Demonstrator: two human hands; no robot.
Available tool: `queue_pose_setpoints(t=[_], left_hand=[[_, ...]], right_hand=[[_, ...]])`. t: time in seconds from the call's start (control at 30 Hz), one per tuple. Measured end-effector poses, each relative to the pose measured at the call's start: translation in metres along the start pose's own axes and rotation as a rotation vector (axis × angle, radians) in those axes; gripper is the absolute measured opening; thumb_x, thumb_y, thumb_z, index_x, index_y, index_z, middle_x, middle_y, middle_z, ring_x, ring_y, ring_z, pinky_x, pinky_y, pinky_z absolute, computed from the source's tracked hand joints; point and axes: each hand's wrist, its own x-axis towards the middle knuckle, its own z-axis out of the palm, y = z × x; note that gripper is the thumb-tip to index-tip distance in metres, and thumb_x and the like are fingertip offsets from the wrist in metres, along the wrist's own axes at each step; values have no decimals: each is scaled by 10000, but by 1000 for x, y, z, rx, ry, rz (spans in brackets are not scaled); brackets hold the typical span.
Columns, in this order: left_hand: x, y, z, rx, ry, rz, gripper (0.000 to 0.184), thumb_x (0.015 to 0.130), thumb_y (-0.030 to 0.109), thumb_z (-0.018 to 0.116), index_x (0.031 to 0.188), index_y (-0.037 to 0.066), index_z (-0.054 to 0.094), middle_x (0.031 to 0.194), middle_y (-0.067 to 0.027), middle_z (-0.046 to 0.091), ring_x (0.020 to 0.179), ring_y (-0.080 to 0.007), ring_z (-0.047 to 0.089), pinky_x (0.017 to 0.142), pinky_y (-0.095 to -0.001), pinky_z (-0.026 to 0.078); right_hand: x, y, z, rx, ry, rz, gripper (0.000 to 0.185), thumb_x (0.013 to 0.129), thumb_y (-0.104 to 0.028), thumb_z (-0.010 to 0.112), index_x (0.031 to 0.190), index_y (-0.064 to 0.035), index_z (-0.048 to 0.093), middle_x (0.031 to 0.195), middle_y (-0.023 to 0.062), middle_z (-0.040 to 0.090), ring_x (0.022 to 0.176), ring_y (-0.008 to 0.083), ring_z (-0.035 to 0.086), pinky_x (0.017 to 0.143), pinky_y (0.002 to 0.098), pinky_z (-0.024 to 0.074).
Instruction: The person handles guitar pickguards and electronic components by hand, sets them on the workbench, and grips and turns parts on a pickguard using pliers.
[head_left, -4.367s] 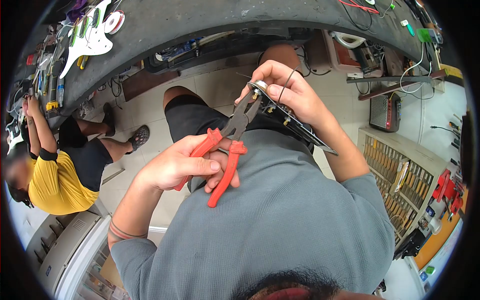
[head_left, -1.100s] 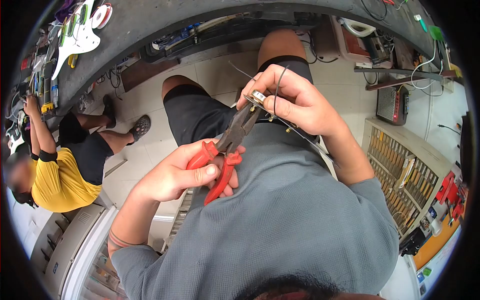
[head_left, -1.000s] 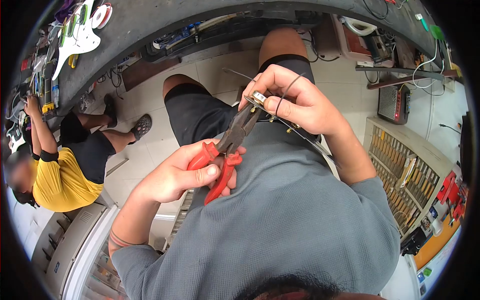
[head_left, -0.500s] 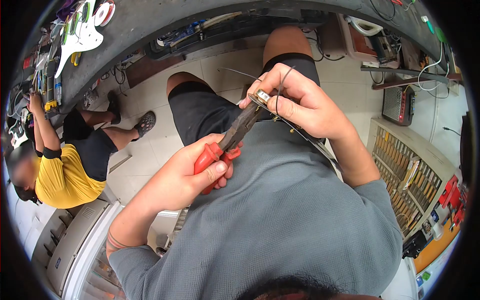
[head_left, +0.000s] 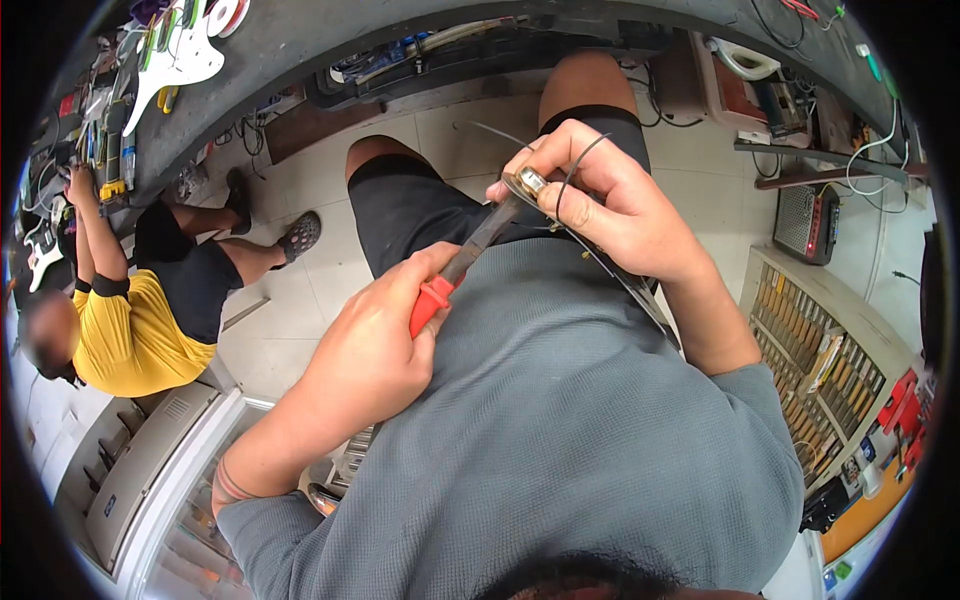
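My left hand [head_left: 375, 340] is wrapped around the red-handled pliers [head_left: 483, 242], back of the hand upward, hiding most of the handles. The plier jaws reach up to the end of a narrow metal control plate [head_left: 628, 286], at or under a round silver metal part [head_left: 531, 180]. Whether the jaws are clamped on it I cannot tell. My right hand [head_left: 630, 220] pinches the plate near that round part, thumb on the near side. Dark wires [head_left: 578, 163] stick out around its fingers. The plate extends down toward my right forearm, above my lap.
Ahead runs a dark workbench [head_left: 300, 65] with a white guitar pickguard [head_left: 180, 62] and tools on its left. A co-worker in a yellow shirt [head_left: 150, 335] sits at the left. At the right stand a drawer cabinet [head_left: 835, 355] and a small amplifier [head_left: 808, 222].
My left hand has turned over on the pliers, from thumb on top to the back of the hand upward. The pliers have rotated with it. My right hand keeps its hold.
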Motion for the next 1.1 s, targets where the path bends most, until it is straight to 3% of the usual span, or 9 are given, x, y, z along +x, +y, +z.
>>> queue_pose_setpoints(t=[0.1,0.2,0.33,0.47,0.5,0.6,0.8,0.97,1.1], left_hand=[[2,-4,-4,-141,-67,-64,476,1068,104,679,1511,7,534,1206,-145,757,1048,-202,719,968,-363,557],[-1,-10,-17,-608,-203,-122,497,1071,186,707,1490,-28,544,1267,-150,742,1132,-233,730,997,-366,559],[7,-27,-17,-859,-355,-88,605,1050,285,746,1502,-51,527,1322,-237,722,1158,-291,752,1010,-405,592],[31,-36,-12,-896,-584,-97,684,1040,348,747,1530,-55,494,1300,-288,727,1129,-352,777,957,-436,633],[36,-36,-8,-911,-612,-99,692,1040,356,743,1534,-56,489,1294,-290,730,1122,-358,781,941,-434,641],[44,-29,2,-941,-666,-105,688,1052,360,718,1547,-53,476,1292,-299,730,1149,-367,776,917,-415,657],[45,-24,15,-966,-653,-101,687,1060,363,696,1554,-55,466,1300,-309,724,1164,-382,770,918,-419,658],[41,-22,18,-1017,-613,-82,705,1062,361,686,1575,-57,445,1306,-338,710,1172,-408,764,914,-428,658],[40,-26,22,-1098,-642,-82,746,1059,356,684,1594,-78,400,1307,-383,685,1165,-461,754,931,-477,660]], right_hand=[[4,2,-8,35,25,0,253,1140,-204,589,1284,3,576,1312,167,707,1269,226,678,1069,364,523],[10,6,-19,104,40,-63,268,1148,-238,608,1301,-18,596,1269,116,744,1182,161,688,1029,337,542],[4,1,-25,125,148,-12,313,1174,-276,532,1353,-24,584,1286,133,750,1257,209,704,1033,367,549],[-4,5,-32,285,198,-51,273,1155,-236,467,1303,-24,556,1339,213,709,1252,288,713,1053,397,549],[-5,6,-32,305,225,-50,287,1110,-247,506,1262,-6,543,1360,273,679,1268,330,705,1083,420,538],[-10,14,-45,269,86,-97,352,1059,-252,566,1281,20,541,1373,288,672,1274,319,695,1108,426,525],[-15,19,-43,180,76,-72,454,1012,-214,591,1373,58,543,1406,273,679,1289,267,673,1147,408,497],[-14,22,-42,160,7,-79,408,1011,-94,565,1391,51,590,1419,226,688,1368,309,660,1205,422,459],[-13,25,-39,155,-3,-99,421,1020,-107,574,1410,54,583,1414,217,690,1368,309,659,1206,430,458]])
